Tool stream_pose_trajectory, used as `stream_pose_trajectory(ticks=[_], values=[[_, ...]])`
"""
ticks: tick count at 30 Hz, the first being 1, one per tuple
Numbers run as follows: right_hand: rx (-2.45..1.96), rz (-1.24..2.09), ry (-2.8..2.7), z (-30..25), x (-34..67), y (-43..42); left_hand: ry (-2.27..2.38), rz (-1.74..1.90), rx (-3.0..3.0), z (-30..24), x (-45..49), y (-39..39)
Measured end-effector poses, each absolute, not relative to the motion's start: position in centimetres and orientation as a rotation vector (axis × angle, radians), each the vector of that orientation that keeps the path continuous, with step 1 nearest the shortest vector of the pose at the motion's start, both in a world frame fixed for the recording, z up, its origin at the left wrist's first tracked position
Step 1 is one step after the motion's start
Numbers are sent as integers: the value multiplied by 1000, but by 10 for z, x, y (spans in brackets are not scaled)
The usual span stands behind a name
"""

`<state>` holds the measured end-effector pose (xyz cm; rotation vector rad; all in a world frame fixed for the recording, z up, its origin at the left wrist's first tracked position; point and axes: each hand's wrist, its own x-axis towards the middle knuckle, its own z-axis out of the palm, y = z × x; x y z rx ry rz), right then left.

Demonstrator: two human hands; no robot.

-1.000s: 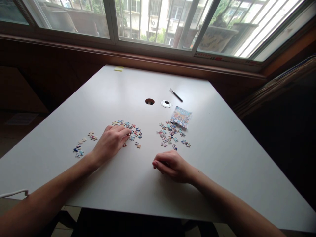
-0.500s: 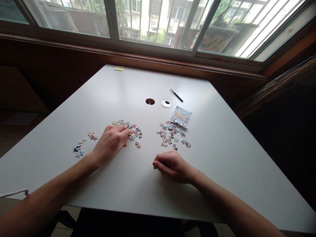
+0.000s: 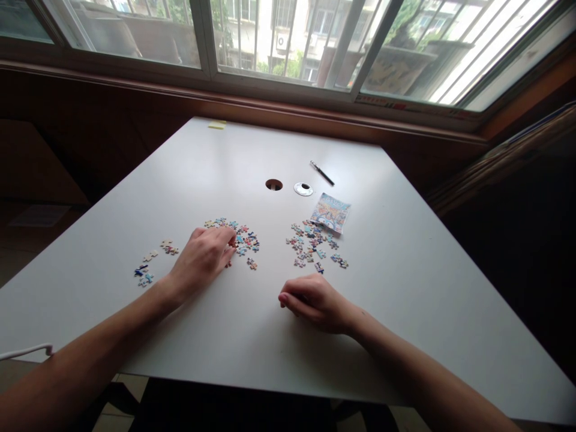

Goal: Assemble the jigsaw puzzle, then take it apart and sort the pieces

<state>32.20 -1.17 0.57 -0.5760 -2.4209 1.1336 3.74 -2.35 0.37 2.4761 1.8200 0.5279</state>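
My left hand reaches over the near-left part of a pile of small jigsaw puzzle pieces. Its fingers are curled in toward the thumb at the pile's edge; whatever sits between the fingertips is hidden. My right hand rests on the table in a loose fist, thumb against the bent fingers, with nothing seen in it. Just beyond it lies a second spread of puzzle pieces. Left of my left hand, several separate pieces lie scattered, some of them pale side up.
A printed plastic packet touches the back of the right-hand spread. Farther back on the white table are a pen, a round metal cover and a cable hole. A white cable crosses the left front edge.
The fingers of my left hand have drawn back and curled toward the thumb, uncovering more of the pile. My right hand has stayed still.
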Motion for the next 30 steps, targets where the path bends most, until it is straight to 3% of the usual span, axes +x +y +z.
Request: stream_pose_trajectory(ticks=[9,20,30], values=[[-572,1132,-2411,7,321,-11,1963,542,2504,13,23,-19],[-566,1128,-2420,4,322,-11,1958,182,2204,16,-84,-21],[-596,1170,-2422,2,324,-11,2016,259,1935,22,-77,-22]])
